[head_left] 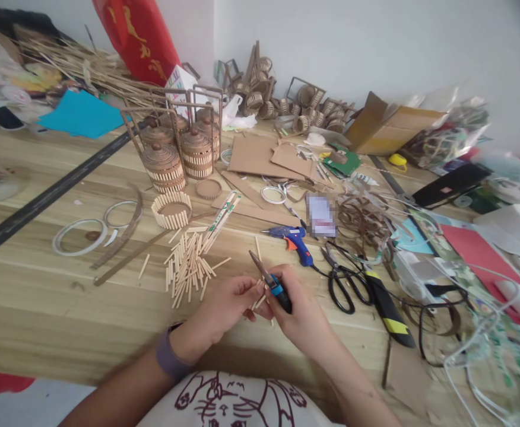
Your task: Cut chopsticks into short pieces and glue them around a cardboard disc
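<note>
My right hand [302, 311] is closed round the blue and black handles of a small pair of cutters [269, 280], blades pointing up and to the left. My left hand [227, 305] pinches a thin bamboo stick [259, 301] right at the blades. Both hands hover low over the near edge of the wooden table [41, 308]. A pile of short cut sticks [189, 267] lies just beyond my left hand. A small open ring of upright sticks [171, 210] stands behind that pile.
Woven lidded baskets in wire frames [175, 148] stand further back. A blue glue gun [293, 240], black scissors [340, 284] and a yellow-black utility knife [387, 308] lie to the right. Tape rolls [79, 236] rest at left. Cardboard pieces [260, 157] and cluttered materials fill the far right.
</note>
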A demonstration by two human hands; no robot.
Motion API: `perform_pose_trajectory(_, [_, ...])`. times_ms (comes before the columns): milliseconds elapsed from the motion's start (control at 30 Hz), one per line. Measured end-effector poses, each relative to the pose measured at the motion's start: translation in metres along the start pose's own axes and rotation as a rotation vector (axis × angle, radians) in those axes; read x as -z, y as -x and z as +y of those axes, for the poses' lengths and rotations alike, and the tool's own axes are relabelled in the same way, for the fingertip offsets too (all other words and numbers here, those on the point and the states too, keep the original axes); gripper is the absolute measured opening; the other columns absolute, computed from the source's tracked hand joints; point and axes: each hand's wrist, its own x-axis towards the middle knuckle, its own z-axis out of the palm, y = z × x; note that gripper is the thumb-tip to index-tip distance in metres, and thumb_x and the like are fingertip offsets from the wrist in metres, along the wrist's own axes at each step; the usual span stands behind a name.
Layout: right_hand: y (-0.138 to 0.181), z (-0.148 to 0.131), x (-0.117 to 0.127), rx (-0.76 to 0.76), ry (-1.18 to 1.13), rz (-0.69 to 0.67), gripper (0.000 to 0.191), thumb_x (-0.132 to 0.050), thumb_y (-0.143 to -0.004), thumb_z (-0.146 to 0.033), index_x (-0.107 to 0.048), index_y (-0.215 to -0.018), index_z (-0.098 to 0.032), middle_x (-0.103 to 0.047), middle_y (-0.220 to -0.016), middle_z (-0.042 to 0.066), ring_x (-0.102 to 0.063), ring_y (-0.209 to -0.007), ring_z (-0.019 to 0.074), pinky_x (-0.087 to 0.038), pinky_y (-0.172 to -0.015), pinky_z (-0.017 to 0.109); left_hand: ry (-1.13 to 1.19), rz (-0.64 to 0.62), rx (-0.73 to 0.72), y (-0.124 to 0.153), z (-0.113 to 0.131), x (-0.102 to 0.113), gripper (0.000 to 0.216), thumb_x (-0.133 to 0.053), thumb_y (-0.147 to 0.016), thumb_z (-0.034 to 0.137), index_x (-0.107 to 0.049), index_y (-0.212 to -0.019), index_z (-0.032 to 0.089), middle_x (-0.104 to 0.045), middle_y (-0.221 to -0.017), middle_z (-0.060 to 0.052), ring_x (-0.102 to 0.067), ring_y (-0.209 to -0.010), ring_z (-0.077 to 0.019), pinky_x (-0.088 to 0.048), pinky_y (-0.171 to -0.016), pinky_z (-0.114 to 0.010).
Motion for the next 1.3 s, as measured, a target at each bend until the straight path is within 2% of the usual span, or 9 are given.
perform_pose_trajectory(167, [0.001,0.001,0.0,0.028,0.005,-0.067,0.023,-0.05,-0.081,-0.014,-0.049,-0.103,-0.021,-0.062,-0.099,0.008,-0.06,-0.088,0.0211,-0.048,-0.075,0.031,0.016,0.004,0.03,-0.001,-0.003,0.001,0.048,-0.059,-0.074,0.065,-0.059,-0.076,0.017,-0.069,-0.072,-0.004,-0.065,-0.07,-0.0196,-0.043,-0.059,-0.027])
perform_pose_trajectory(333, [0.002,0.003,0.003,0.008,-0.003,-0.17,0.041,-0.049,-0.077,-0.007,-0.046,-0.115,-0.02,-0.067,-0.1,0.009,-0.065,-0.087,0.0213,-0.05,-0.077,0.032,0.043,-0.04,0.058,-0.002,-0.005,0.002,0.049,-0.06,-0.075,0.065,-0.061,-0.08,0.017,-0.07,-0.073,-0.004,-0.067,-0.069,-0.0195,-0.043,-0.058,-0.026])
perform_pose_trajectory(467, [0.004,0.003,0.007,-0.001,-0.019,-0.185,0.04,-0.049,-0.079,-0.007,-0.046,-0.117,-0.021,-0.068,-0.108,0.009,-0.066,-0.095,0.0216,-0.05,-0.081,0.033,0.108,-0.132,0.078,-0.001,-0.008,0.005,0.052,-0.063,-0.072,0.067,-0.062,-0.083,0.016,-0.07,-0.071,-0.005,-0.067,-0.069,-0.0199,-0.044,-0.061,-0.027])
perform_pose_trajectory(633, [0.006,0.005,0.008,0.034,-0.064,-0.203,0.035,-0.049,-0.084,-0.01,-0.047,-0.116,-0.023,-0.068,-0.107,0.007,-0.066,-0.096,0.0201,-0.051,-0.083,0.033,0.197,-0.206,0.137,0.002,-0.007,0.007,0.054,-0.071,-0.065,0.067,-0.064,-0.079,0.016,-0.069,-0.069,-0.004,-0.066,-0.069,-0.0198,-0.046,-0.066,-0.029])
perform_pose_trajectory(700, [0.005,0.008,0.008,0.085,-0.074,-0.148,0.03,-0.049,-0.086,-0.012,-0.048,-0.114,-0.024,-0.064,-0.113,0.008,-0.063,-0.103,0.02,-0.05,-0.088,0.034,0.212,-0.203,0.141,0.002,-0.005,0.006,0.052,-0.072,-0.065,0.066,-0.064,-0.076,0.015,-0.068,-0.068,-0.004,-0.065,-0.067,-0.0189,-0.046,-0.066,-0.029])
perform_pose_trajectory(800, [0.006,0.01,0.005,0.148,-0.017,0.045,0.021,-0.051,-0.088,-0.016,-0.05,-0.108,-0.024,-0.054,-0.119,0.01,-0.055,-0.114,0.0222,-0.047,-0.095,0.038,0.246,-0.118,0.137,0.001,-0.004,0.005,0.046,-0.073,-0.069,0.06,-0.065,-0.075,0.015,-0.068,-0.07,-0.004,-0.064,-0.07,-0.018,-0.046,-0.069,-0.029])
perform_pose_trajectory(900, [0.009,0.01,-0.002,0.155,0.089,0.201,0.029,-0.064,-0.083,-0.024,-0.05,-0.11,-0.023,-0.047,-0.114,0.011,-0.053,-0.112,0.0257,-0.05,-0.091,0.041,0.339,-0.004,0.104,-0.003,-0.006,0.004,0.038,-0.075,-0.07,0.051,-0.066,-0.079,0.015,-0.067,-0.075,-0.003,-0.061,-0.07,-0.0159,-0.046,-0.069,-0.027])
perform_pose_trajectory(1067, [0.013,0.008,-0.022,0.154,0.215,0.247,0.056,-0.079,-0.07,-0.023,-0.05,-0.117,-0.021,-0.043,-0.111,0.011,-0.058,-0.098,0.0263,-0.056,-0.082,0.042,0.446,0.071,0.077,-0.006,-0.009,0.0,0.034,-0.081,-0.064,0.042,-0.068,-0.08,0.015,-0.065,-0.073,-0.002,-0.058,-0.065,-0.0143,-0.045,-0.064,-0.025])
perform_pose_trajectory(1300, [0.009,0.009,-0.029,0.162,0.311,0.246,0.052,-0.07,-0.074,-0.017,-0.051,-0.122,-0.019,-0.045,-0.112,0.013,-0.058,-0.093,0.0265,-0.056,-0.078,0.043,0.404,0.083,0.047,-0.008,-0.016,-0.004,0.037,-0.078,-0.065,0.044,-0.068,-0.086,0.015,-0.07,-0.084,-0.005,-0.063,-0.08,-0.0202,-0.047,-0.075,-0.03])
